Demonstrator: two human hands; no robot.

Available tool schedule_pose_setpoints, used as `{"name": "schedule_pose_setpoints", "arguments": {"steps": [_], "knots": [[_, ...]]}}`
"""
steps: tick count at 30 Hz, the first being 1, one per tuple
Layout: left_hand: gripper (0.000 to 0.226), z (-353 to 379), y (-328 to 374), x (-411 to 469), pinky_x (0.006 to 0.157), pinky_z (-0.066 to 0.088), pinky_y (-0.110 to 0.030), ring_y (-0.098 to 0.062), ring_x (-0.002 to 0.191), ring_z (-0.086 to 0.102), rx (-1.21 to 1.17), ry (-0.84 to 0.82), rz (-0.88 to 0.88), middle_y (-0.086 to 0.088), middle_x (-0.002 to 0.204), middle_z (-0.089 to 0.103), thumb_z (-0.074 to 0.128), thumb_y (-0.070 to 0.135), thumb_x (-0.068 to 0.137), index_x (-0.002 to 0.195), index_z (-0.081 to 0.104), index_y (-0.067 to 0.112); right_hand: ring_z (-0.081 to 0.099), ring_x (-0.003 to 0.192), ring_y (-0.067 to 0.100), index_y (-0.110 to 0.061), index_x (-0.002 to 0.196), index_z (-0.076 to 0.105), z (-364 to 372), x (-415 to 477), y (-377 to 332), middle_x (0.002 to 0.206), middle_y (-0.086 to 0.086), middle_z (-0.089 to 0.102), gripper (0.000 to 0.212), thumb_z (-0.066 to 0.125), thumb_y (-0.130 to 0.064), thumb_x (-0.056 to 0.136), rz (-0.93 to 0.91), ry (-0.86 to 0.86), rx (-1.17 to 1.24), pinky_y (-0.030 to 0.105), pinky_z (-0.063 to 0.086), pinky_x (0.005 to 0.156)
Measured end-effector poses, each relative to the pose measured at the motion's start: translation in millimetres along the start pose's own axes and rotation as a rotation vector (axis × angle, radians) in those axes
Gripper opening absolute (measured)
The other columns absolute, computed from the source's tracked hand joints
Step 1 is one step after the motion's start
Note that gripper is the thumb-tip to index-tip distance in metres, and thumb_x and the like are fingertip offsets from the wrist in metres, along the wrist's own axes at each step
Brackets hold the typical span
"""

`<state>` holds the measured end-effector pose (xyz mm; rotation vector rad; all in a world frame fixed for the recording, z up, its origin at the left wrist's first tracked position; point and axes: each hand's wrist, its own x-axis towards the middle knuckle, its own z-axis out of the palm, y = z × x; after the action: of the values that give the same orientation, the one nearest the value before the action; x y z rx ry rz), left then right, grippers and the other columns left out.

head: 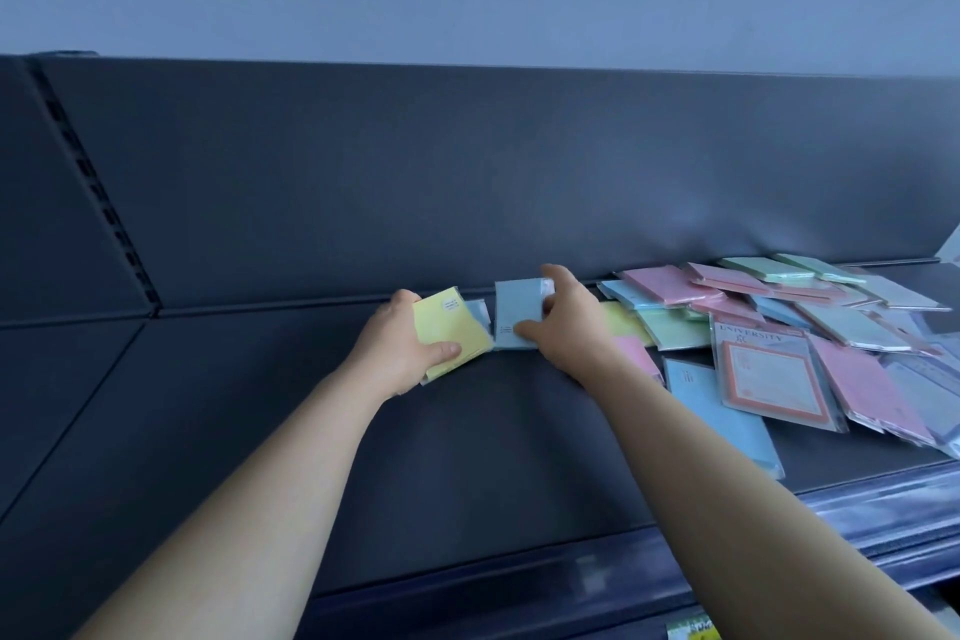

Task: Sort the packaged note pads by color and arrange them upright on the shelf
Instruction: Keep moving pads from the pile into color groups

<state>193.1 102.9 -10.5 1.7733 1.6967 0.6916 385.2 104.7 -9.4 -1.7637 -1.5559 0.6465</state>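
While my L hand (pixel 400 346) grips a yellow pad (pixel 449 335), thumb across its lower face & fingers curled behind, w/ at least one more pale pack tucked behind it, my R hand (pixel 566 322) pinches a pale blue pad (pixel 517 320) just beside it: fingers over the top right corner, thumb at the bottom edge. Blue pad is about upright, yellow one tilted; can't tell if either touches the dark shelf (pixel 467 442). Both sit close to the back panel (pixel 467 172). To the right, the other pads lie in a loose overlapping pile (pixel 810 322): pink, green, blue, yellow. A clear pack marked "UNIVERSITY" (pixel 769 372) lies on top near the front, & a flat blue pad (pixel 727 424) lies partly under my R forearm. A price rail (pixel 571 582) runs along the shelf front.
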Motion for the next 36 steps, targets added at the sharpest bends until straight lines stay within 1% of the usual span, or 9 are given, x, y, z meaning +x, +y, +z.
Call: {"name": "schedule_pose_setpoints", "arguments": {"steps": [4,7,11,13,15,20,24,32,36], "knots": [[0.045,-11.3,-1.1,-8.1,0.056,0.04,-0.023,-0.014,0.086,0.056,-0.065,0.06,0.003,0.005,0.116,0.053,0.067,0.02,0.087,0.127,0.044,0.023,0.051,0.076,0.015,-0.026,0.147,0.027,-4.4,-9.4,-4.9,0.085,-0.001,0.052,0.073,0.063,-0.008,0.086,-0.08,0.05,0.054,0.028,0.045,0.066],[0.041,-22.7,-5.5,-18.2,0.055,0.039,-0.02,-0.004,0.078,0.054,-0.115,0.122,0.01,0.007,0.114,0.052,0.062,0.015,0.089,0.125,0.045,0.025,0.048,0.069,0.008,-0.025,0.147,0.025,-3.5,-14.2,-14.2,0.076,-0.01,0.047,0.075,0.063,-0.008,0.085,-0.106,0.07,0.104,0.024,0.043,0.061],[0.039,-42.2,-19.6,-37.6,0.045,0.042,-0.01,-0.006,0.077,0.056,-0.272,0.252,0.006,0.005,0.105,0.056,0.069,0.011,0.084,0.114,0.048,0.023,0.059,0.076,0.005,-0.019,0.116,0.055,11.1,-24.2,-33.2,0.089,-0.013,0.062,0.041,0.066,-0.004,0.079,-0.157,0.018,0.143,0.008,0.04,0.053],[0.034,-54.2,-31.9,-49.1,0.06,0.053,-0.023,-0.015,0.086,0.061,-0.314,0.311,-0.008,0.003,0.101,0.061,0.071,0.012,0.082,0.108,0.051,0.022,0.06,0.074,0.0,-0.018,0.109,0.059,23.6,-32.0,-44.2,0.088,-0.013,0.064,0.035,0.066,-0.004,0.078,-0.177,0.003,0.163,0.005,0.04,0.051],[0.031,-67.6,-46.7,-61.4,0.073,0.056,-0.04,-0.02,0.089,0.063,-0.332,0.349,-0.039,0.002,0.098,0.065,0.072,0.014,0.082,0.104,0.052,0.021,0.062,0.075,0.005,-0.018,0.107,0.06,38.0,-41.2,-57.3,0.088,-0.012,0.066,0.034,0.066,-0.003,0.078,-0.197,-0.015,0.195,0.007,0.041,0.051],[0.024,-108.1,-86.8,-97.0,0.066,0.046,-0.025,-0.016,0.086,0.061,-0.327,0.468,-0.053,0.008,0.092,0.064,0.067,0.017,0.087,0.105,0.052,0.02,0.064,0.081,0.015,-0.022,0.103,0.063,84.7,-65.1,-101.0,0.101,0.0,0.064,0.029,0.07,-0.012,0.077,-0.249,-0.069,0.168,0.021,0.042,0.059],[0.025,-152.1,-128.9,-129.9,0.066,0.044,-0.022,-0.015,0.088,0.06,-0.33,0.547,-0.078,0.008,0.097,0.063,0.062,0.018,0.09,0.112,0.049,0.022,0.065,0.081,0.017,-0.018,0.099,0.064,131.9,-91.5,-148.2,0.091,-0.003,0.068,0.022,0.068,-0.009,0.079,-0.298,-0.134,0.188,0.027,0.051,0.063],[0.022,-253.2,-225.4,-193.8,0.062,0.04,-0.016,-0.003,0.079,0.056,-0.288,0.668,-0.143,0.019,0.088,0.057,0.06,0.015,0.091,0.109,0.05,0.023,0.062,0.081,0.005,-0.023,0.111,0.06,242.0,-152.2,-247.9,0.094,-0.009,0.067,0.034,0.065,-0.005,0.082,-0.347,-0.265,0.296,0.013,0.048,0.058],[0.024,-298.9,-269.7,-217.5,0.064,0.041,-0.019,-0.015,0.089,0.06,-0.264,0.692,-0.173,0.007,0.099,0.061,0.061,0.013,0.09,0.109,0.05,0.024,0.059,0.077,0.002,-0.023,0.112,0.058,290.8,-172.3,-289.8,0.095,-0.008,0.066,0.034,0.064,-0.007,0.083,-0.341,-0.323,0.302,0.015,0.042,0.052]]}}
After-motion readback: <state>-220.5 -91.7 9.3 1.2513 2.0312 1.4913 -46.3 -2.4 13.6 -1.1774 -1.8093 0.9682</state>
